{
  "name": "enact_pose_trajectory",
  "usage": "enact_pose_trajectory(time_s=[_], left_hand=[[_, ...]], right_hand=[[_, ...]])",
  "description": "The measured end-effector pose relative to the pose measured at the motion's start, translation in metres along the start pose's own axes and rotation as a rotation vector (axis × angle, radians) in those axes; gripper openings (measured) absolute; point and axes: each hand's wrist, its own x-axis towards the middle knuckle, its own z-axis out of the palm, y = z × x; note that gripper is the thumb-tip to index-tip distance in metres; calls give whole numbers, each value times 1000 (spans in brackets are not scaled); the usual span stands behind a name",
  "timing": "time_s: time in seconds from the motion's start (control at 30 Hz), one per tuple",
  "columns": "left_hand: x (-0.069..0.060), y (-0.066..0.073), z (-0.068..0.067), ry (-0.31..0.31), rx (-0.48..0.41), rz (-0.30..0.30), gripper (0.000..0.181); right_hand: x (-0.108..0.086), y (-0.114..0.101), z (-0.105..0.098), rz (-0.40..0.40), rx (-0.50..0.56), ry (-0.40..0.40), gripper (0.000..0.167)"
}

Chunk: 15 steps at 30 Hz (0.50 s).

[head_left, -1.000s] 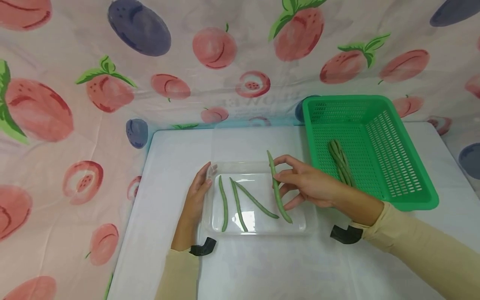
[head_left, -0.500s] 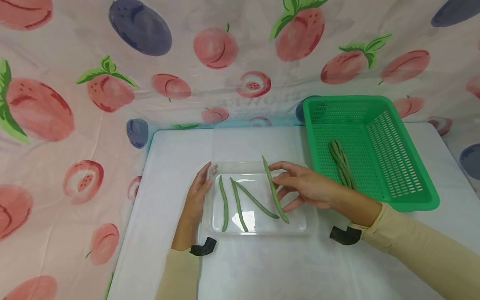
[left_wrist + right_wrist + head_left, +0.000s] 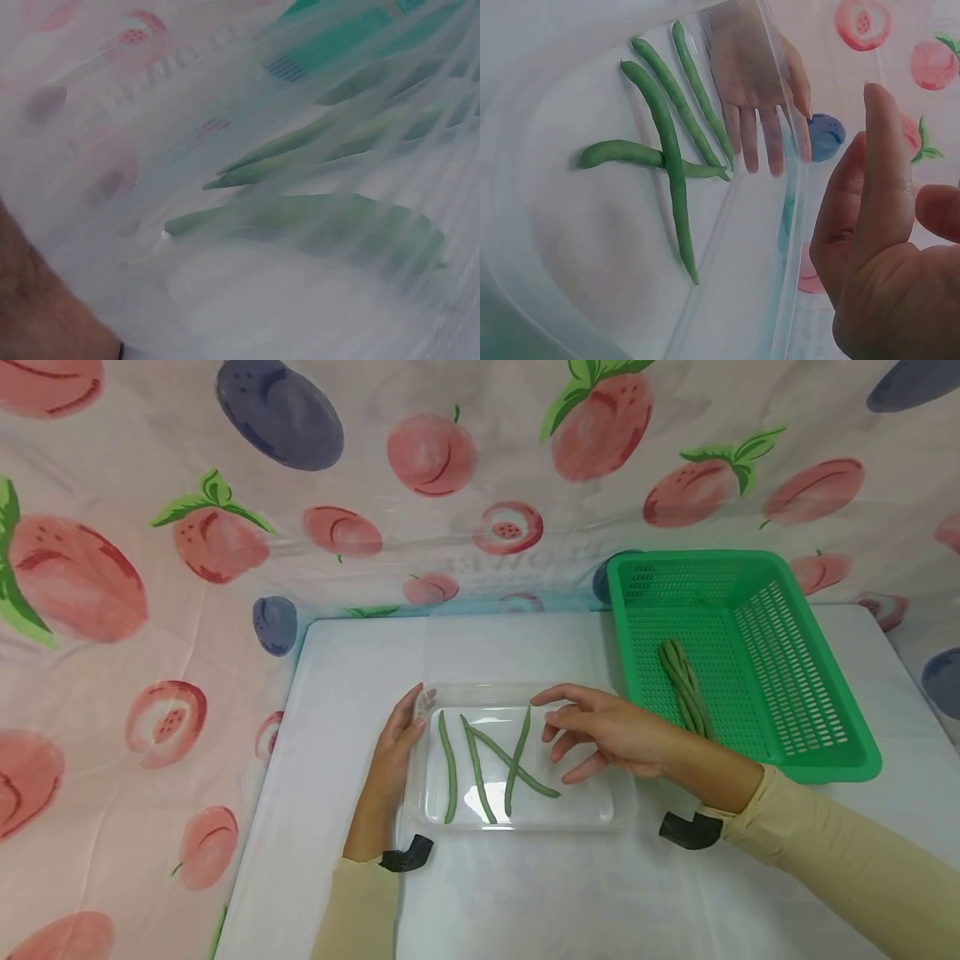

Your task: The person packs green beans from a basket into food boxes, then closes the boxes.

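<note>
A clear plastic tray (image 3: 517,823) lies on the table with several green beans in it. One bean (image 3: 519,760) crosses over a slanting bean (image 3: 498,750), as the right wrist view also shows. My left hand (image 3: 392,747) holds the tray's left wall, fingers straight against the outside; in the right wrist view that hand (image 3: 754,90) shows through the plastic. Over the tray's right part, my right hand (image 3: 600,731) hangs with spread fingers and nothing between them. In the left wrist view a bean (image 3: 300,217) appears blurred through the tray wall.
A green perforated basket (image 3: 817,768) stands at the right, behind my right forearm, with a bundle of beans (image 3: 684,685) inside. White cloth covers the table (image 3: 525,893). Fruit-patterned cloth (image 3: 420,527) rises behind the table and at its left.
My right hand has let go of the bean, which dropped into the tray left of the fingers and now lies across another. The left hand and tray have not moved.
</note>
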Motion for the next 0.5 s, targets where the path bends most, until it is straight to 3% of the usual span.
enact_pose_trajectory(time_s=[0.5], left_hand=[[-1, 2, 1, 15, 18, -13, 53]], right_hand=[[-12, -11, -22, -48, 16, 57, 41]])
